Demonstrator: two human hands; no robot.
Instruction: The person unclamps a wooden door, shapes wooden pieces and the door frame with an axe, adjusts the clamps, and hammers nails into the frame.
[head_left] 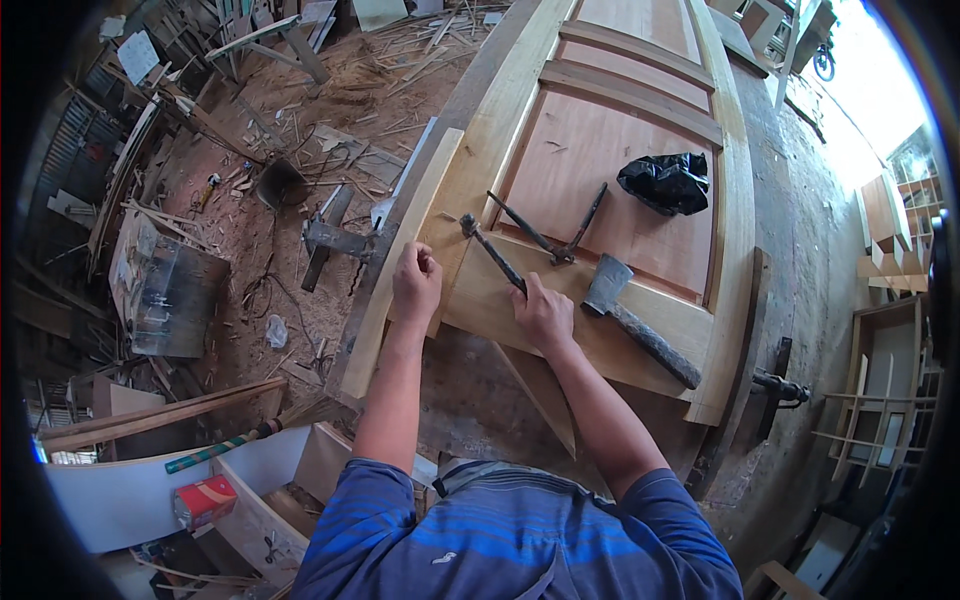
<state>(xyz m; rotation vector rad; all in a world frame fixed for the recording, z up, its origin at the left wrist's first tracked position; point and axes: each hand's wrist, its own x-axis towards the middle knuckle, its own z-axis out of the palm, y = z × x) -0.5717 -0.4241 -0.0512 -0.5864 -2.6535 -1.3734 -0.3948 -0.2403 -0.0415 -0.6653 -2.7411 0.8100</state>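
Note:
My right hand (546, 315) grips the dark handle of a hammer (497, 260), its head up and to the left over the wooden door (620, 130). My left hand (416, 283) is closed at the door's left edge, beside a pale wooden strip (407, 230); whatever its fingers may hold is hidden. A small thin piece, perhaps a nail, shows near the hammer head. Just beyond my right hand, pincers (563, 254) lie with their handles spread. To the right rests a hatchet (607, 284) with a worn wooden handle. A crumpled black plastic bag (665, 184) sits on the door panel.
The door lies on a workbench (790, 200) with a clamp (780, 388) at its right side. Left, the floor (340, 90) is strewn with wood scraps, near a metal box (180, 295). A white cabinet part (110, 505) holding a red box (205, 502) stands lower left.

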